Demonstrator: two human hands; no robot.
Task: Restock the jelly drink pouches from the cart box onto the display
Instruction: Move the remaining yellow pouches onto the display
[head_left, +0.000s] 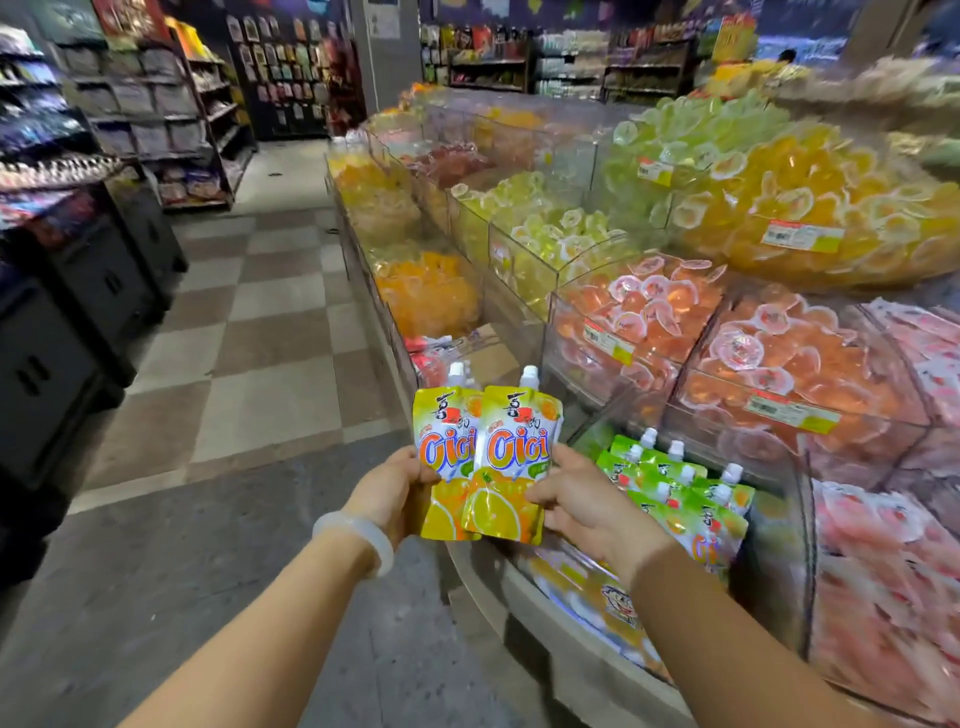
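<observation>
Orange jelly drink pouches, two of them upright with white caps up, are held side by side between the hands: the left pouch (445, 457) is gripped at its lower edge by the left hand (390, 493), which wears a pale bangle (358, 538), and the right pouch (511, 462) is pinched by the right hand (582, 506). Just right of the right hand, green pouches (675, 488) stand in a clear display bin (800, 561).

Two yellow-and-orange spouted jelly drink pouches (483, 457) were fanned upright between two bare hands (395, 493). Perhaps six green spouted pouches (670, 483) stood in one clear acrylic bin (800, 545); overlap blurred the count.
</observation>
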